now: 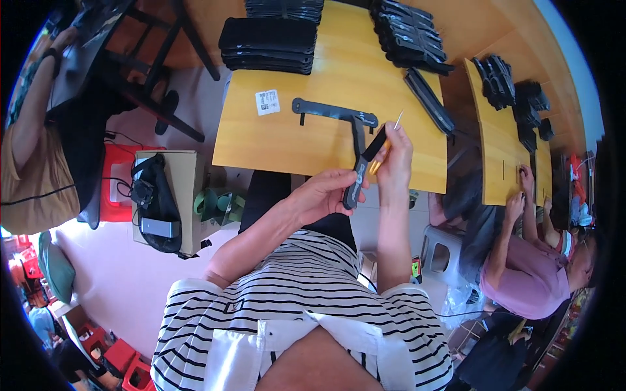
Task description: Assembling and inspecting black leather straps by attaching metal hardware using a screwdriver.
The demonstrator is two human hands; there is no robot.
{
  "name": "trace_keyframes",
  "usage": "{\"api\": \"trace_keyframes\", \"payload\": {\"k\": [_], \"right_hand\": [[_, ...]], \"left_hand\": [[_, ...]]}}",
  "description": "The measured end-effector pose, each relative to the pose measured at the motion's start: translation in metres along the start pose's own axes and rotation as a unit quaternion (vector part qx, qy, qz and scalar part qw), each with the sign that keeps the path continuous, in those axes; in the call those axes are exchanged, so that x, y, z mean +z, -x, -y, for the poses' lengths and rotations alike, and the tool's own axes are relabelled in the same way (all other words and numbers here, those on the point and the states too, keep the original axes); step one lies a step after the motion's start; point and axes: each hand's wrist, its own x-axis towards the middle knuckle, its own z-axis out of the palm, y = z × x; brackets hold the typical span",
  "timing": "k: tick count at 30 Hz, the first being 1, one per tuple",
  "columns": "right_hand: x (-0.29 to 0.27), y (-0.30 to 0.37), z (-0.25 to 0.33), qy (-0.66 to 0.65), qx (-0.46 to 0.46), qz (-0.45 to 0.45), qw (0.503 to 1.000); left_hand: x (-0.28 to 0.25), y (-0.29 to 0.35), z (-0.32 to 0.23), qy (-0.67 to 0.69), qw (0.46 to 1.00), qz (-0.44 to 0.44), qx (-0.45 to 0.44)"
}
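Observation:
Over the table's near edge my left hand (pixel 329 186) grips a black strap (pixel 358 171) with pale printing, thumb on top. The strap forks upward, and one branch reaches toward my right hand (pixel 396 155). That hand is closed round an awl-like tool (pixel 375 164) with a yellow handle; its thin metal point sticks up past the fingers. The strap's dark branch end touches or lies beside the right fingers; I cannot tell whether they also pinch it. Just beyond, another black strap (pixel 332 111) with small tabs lies flat on the yellow table (pixel 261 143).
A white label (pixel 267 102) lies at the left of the table. Stacks of black straps (pixel 267 44) and a bundle (pixel 411 32) stand at the back; a single bundle (pixel 429 101) lies right. A cardboard box (pixel 186 195) stands left. Co-workers sit at both sides.

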Motion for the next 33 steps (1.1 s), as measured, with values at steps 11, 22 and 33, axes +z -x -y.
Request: {"api": "trace_keyframes", "payload": {"k": [11, 22, 33], "right_hand": [[-0.023, -0.134, 0.045, 0.058, -0.08, -0.075, 0.992], [-0.031, -0.193, 0.152, 0.023, -0.226, -0.143, 0.963], [-0.029, -0.046, 0.153, 0.222, -0.234, 0.021, 0.946]], "left_hand": [[-0.006, 0.024, 0.007, 0.004, 0.998, 0.056, -0.015], [-0.014, 0.086, -0.006, -0.099, 0.995, 0.015, 0.013], [-0.085, 0.088, -0.071, -0.42, 0.814, -0.366, 0.165]]}}
